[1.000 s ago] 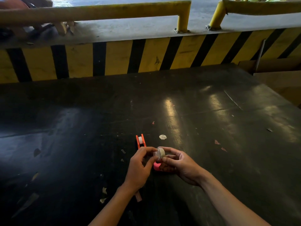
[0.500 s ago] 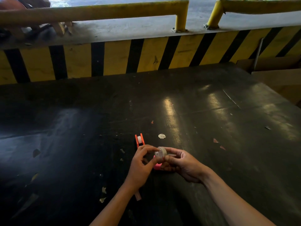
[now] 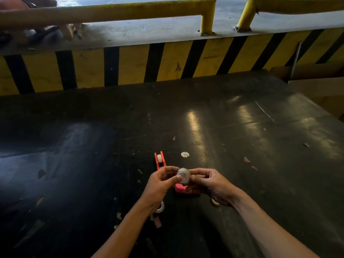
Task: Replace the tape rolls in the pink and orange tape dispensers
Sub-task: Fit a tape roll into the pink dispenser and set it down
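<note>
Both hands, the left hand (image 3: 158, 185) and right hand (image 3: 208, 185), pinch one tape roll (image 3: 183, 176) in a closed grip. The pink dispenser (image 3: 180, 189) waits just under it. Next, find the tape end, I think.

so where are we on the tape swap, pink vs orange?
Done: hard to confirm anything. The orange dispenser stands on the table with a white roll in it; old or new, unclear. In hand: both the left hand and right hand hold a clear tape roll above the pink dispenser. Left: seating that roll in pink, then checking orange.
</note>
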{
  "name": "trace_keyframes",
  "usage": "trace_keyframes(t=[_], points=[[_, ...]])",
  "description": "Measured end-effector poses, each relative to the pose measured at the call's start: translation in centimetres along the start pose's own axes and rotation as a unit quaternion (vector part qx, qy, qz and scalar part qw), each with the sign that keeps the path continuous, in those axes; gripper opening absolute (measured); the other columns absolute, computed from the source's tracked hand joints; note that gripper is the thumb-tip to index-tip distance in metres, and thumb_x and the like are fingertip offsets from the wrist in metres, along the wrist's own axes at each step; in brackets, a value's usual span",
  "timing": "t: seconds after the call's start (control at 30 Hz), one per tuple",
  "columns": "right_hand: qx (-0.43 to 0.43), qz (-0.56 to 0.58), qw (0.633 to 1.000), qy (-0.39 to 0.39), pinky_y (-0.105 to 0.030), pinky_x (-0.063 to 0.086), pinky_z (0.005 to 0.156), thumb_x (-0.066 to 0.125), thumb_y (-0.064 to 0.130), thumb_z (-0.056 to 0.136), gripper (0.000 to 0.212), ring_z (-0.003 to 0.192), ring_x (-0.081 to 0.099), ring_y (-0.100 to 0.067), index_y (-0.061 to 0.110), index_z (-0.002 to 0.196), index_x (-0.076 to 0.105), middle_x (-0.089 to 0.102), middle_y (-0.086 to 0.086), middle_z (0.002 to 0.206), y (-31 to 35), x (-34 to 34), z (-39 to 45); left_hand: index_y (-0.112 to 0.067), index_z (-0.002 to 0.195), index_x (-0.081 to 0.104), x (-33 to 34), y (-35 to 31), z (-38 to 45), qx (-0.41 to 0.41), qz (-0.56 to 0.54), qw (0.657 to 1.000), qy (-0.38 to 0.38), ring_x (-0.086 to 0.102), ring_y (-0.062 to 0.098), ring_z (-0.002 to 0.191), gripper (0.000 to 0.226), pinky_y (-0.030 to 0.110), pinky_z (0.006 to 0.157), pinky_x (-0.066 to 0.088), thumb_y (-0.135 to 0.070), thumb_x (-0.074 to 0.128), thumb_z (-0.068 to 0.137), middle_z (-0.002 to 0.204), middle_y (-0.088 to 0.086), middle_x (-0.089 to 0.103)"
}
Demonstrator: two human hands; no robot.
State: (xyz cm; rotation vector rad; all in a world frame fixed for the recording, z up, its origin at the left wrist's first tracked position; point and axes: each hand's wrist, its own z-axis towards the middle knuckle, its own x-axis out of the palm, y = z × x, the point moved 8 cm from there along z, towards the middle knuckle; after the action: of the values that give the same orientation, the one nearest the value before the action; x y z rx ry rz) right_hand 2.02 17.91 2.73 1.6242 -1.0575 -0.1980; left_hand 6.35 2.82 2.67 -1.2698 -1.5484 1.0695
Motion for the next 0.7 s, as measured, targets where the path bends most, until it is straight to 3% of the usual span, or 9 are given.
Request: trace_keyframes(t=[0.1,0.2,0.33,0.43,0.57,0.7], points=[[-0.032,-0.041,0.998,-0.033,-0.031,0.056,0.079,0.067,0.011,0.087,0.036,0.099,0.067,-0.024,0.003,0.123,0.066,0.07,-0.02,0.116,0.5,-0.3,0.0,-0.012,0.11,0.068,0.0,0.2,0.1,0.002,-0.008,1.0,-0.01,0.072,0.021,0.105,0.027,0.036,0.091,0.057,-0.008,0.073,0.084,0.11,0.008,0.075],[-0.056,-0.009,0.998,-0.041,-0.039,0.054,0.09,0.066,0.009,0.089,0.039,0.108,0.066,-0.033,0.011,0.128,0.062,0.069,-0.021,0.118,0.8,-0.4,-0.1,-0.01,0.11,0.069,-0.1,0.4,0.1,0.003,-0.018,1.0,-0.02,0.073,0.019,0.102,0.027,0.03,0.082,0.06,-0.008,0.073,0.084,0.108,0.007,0.076],[-0.107,-0.171,0.977,-0.073,-0.041,0.056,0.092,0.078,0.023,0.082,0.038,0.105,0.069,-0.028,0.022,0.118,0.067,0.072,-0.015,0.109,1.6,0.1,-0.1,-0.01,0.11,0.07,0.1,0.6,0.2,-0.005,-0.026,0.999,-0.022,0.074,0.016,0.097,0.025,0.022,0.073,0.06,-0.006,0.072,0.085,0.103,0.004,0.077],[-0.142,-0.237,0.955,-0.111,-0.043,0.058,0.09,0.077,0.018,0.084,0.03,0.097,0.071,-0.023,0.023,0.113,0.069,0.074,-0.009,0.1,2.0,0.3,0.0,-0.007,0.11,0.069,0.1,0.9,0.2,-0.014,-0.039,0.999,-0.027,0.075,0.02,0.095,0.025,0.024,0.074,0.061,-0.004,0.072,0.085,0.102,0.009,0.078],[-0.147,-0.317,0.929,-0.126,-0.035,0.058,0.089,0.074,0.019,0.087,0.029,0.096,0.071,-0.012,0.023,0.115,0.068,0.074,-0.001,0.099,2.0,0.6,0.1,-0.007,0.109,0.07,-0.1,1.4,0.1,-0.021,-0.038,0.998,-0.05,0.075,0.022,0.095,0.024,0.03,0.079,0.061,-0.006,0.072,0.085,0.101,0.009,0.078],[-0.151,-0.34,0.918,-0.139,-0.024,0.057,0.082,0.073,0.017,0.088,0.026,0.093,0.07,-0.003,0.022,0.113,0.068,0.072,0.007,0.097,1.8,1.0,0.0,-0.01,0.109,0.07,-0.1,2.1,0.0,-0.022,-0.017,0.997,-0.074,0.076,0.017,0.093,0.024,0.026,0.076,0.06,-0.006,0.073,0.085,0.103,0.007,0.077]])
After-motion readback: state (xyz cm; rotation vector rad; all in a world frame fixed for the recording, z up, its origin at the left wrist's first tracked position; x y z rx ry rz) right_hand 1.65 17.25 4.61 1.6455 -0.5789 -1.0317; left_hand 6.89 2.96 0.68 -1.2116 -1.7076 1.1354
